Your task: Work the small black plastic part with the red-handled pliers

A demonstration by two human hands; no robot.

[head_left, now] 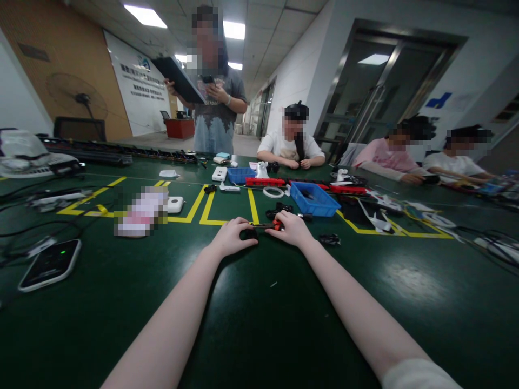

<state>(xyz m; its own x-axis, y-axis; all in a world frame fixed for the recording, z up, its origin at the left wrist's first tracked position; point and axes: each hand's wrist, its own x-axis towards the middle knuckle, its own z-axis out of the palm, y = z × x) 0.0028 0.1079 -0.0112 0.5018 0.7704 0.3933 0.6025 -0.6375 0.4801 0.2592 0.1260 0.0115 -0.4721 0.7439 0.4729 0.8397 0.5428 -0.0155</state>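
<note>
At the middle of the green table [251, 302], my left hand [232, 237] is closed, with thumb and fingers around a small black object [249, 234] whose kind I cannot make out. My right hand [295, 229] grips small pliers with red-orange handles [278, 225]. The metal jaws of the pliers point left, toward the black object, and reach close to my left fingertips. Whether the jaws touch it is too small to tell. A folded black cable bundle [330, 239] lies right of my right hand.
Behind my hands stand a blue bin [314, 199], black cables [279, 208] and a white ring [273, 192]. To the left are a phone [51, 265] and a white box-shaped device [175, 204]. Several people are around the table; one standing person [219, 113] holds a dark panel.
</note>
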